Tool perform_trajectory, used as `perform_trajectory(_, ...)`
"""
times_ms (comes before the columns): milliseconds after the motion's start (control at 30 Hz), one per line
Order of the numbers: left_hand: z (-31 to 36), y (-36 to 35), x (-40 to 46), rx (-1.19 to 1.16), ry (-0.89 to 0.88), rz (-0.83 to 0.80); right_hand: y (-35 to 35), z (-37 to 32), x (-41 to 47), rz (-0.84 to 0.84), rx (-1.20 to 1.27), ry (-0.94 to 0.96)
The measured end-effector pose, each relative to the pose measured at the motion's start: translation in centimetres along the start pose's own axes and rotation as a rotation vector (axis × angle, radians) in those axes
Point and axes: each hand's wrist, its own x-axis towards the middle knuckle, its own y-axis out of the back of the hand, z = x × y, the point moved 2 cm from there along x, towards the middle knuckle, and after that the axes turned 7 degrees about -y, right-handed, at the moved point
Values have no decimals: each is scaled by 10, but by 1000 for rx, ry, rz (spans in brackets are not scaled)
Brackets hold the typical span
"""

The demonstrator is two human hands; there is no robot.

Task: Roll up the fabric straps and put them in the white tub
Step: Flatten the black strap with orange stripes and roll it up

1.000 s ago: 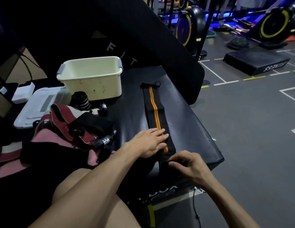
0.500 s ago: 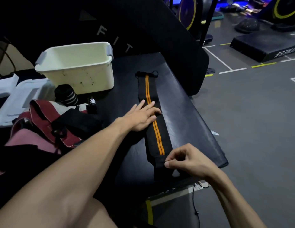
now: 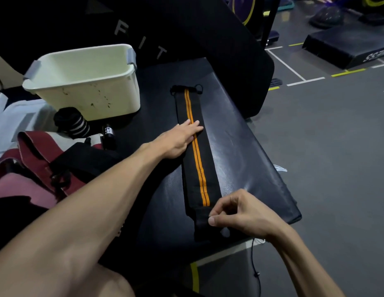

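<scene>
Hands work at the two ends of one long black fabric strap with a double orange stripe (image 3: 197, 159), which lies flat and unrolled along the black padded table (image 3: 246, 151), running from the near edge toward the far end. The right hand (image 3: 240, 213) has its fingers curled and pinches the strap's near end between thumb and forefinger, at the table's near edge. The left hand (image 3: 180, 137) lies flat with straight fingers pressing on the strap's middle; since half a second ago it has slid farther along the strap, away from the right hand, and a second ago the two hands were almost touching at the near end.

Far and left of the strap stands the white plastic tub with grey handles (image 3: 86, 82), well apart from it. Just beside the tub's near wall sits a rolled black strap with white stripes (image 3: 72, 123), and a small black roll with a white label (image 3: 109, 135) lies near it. A heap of maroon, pink and black straps (image 3: 41, 163) lies at the left.
</scene>
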Motion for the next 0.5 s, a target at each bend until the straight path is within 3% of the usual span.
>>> perform_trajectory(133, -2, 5, -1, 96, 83, 37, 1, -1, 0, -7, -2, -2)
perform_trajectory(233, -2, 11, -4, 107, 442, 251, 1, -1, -1, -9, -8, -2)
perform_trajectory(300, -1, 13, -5, 39, 629, 291, 0, -1, -2, 5, -19, 2)
perform_trajectory(500, -2, 17, -1, -194, 789, 275, -1, -2, -4, 6, -8, 26)
